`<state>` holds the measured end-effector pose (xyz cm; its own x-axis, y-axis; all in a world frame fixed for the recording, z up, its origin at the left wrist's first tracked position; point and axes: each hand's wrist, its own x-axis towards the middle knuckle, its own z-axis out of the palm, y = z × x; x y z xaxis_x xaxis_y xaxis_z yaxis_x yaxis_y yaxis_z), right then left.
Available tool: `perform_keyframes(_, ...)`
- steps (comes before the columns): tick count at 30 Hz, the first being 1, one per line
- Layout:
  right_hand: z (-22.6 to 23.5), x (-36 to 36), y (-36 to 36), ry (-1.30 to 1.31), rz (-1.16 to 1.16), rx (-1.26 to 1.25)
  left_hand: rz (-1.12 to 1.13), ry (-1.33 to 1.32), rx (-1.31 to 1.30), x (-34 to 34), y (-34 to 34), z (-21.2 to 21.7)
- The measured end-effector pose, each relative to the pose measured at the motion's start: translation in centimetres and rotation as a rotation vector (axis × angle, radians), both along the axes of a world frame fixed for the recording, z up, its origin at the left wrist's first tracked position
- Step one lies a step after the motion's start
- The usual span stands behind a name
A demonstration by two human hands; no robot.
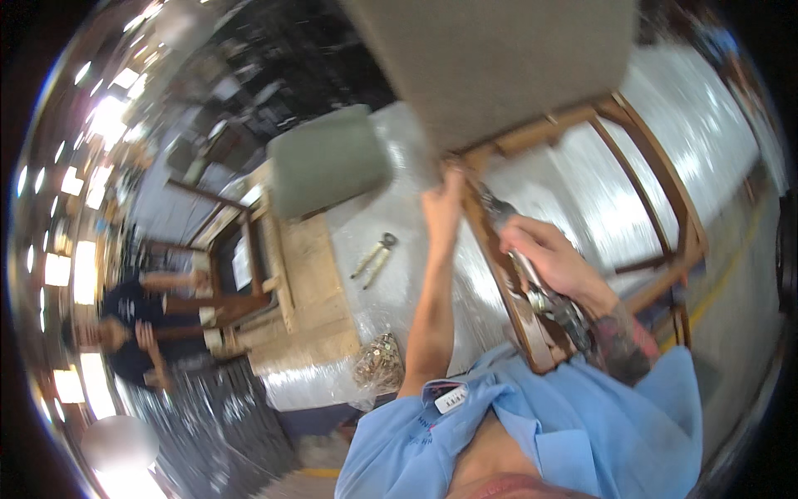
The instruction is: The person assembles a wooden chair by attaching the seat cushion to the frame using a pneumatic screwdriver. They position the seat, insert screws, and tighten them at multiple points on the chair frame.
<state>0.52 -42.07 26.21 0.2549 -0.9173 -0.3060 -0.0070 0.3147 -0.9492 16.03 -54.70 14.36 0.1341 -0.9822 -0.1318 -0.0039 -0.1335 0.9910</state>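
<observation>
A brown wooden chair frame (672, 191) lies in front of me, with a large grey upholstered panel (515, 62) beyond it. My left hand (445, 200) is closed round the near left corner of the frame, beside the panel's lower edge. In my right hand (544, 254) is a silver and dark metal power tool (549, 303), gripped with the fingers wrapped round it. Its dark front end points at the frame's left rail, close to my left hand. Motion blur and my hand hide its tip, so contact with the wood cannot be told.
On the plastic-covered table (337, 233), pincers (378, 259) with pale handles lie left of my left arm. A clear bag of small metal fittings (380, 363) sits nearer me. Farther left are a grey-green padded seat (328, 162), another chair frame (278, 274) and a person (137, 316) in dark clothes.
</observation>
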Motion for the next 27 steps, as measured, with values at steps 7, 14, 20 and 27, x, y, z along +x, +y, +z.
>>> perform_keyframes(7,-0.5,-0.9,1.4,-0.018,0.081,-0.146,0.208,0.967,0.279,2.3,6.1,-5.6)
perform_keyframes(14,-1.4,-4.2,6.0,-0.139,0.094,-0.170,0.667,1.126,0.373,0.0,15.3,-10.0)
perform_keyframes(20,-1.1,-9.6,7.5,-0.135,0.261,-0.205,0.759,1.229,0.257,-5.8,16.9,-10.0)
perform_keyframes(27,0.1,-18.7,6.7,-0.210,0.394,-0.205,0.531,1.065,0.263,-7.1,19.3,-9.4)
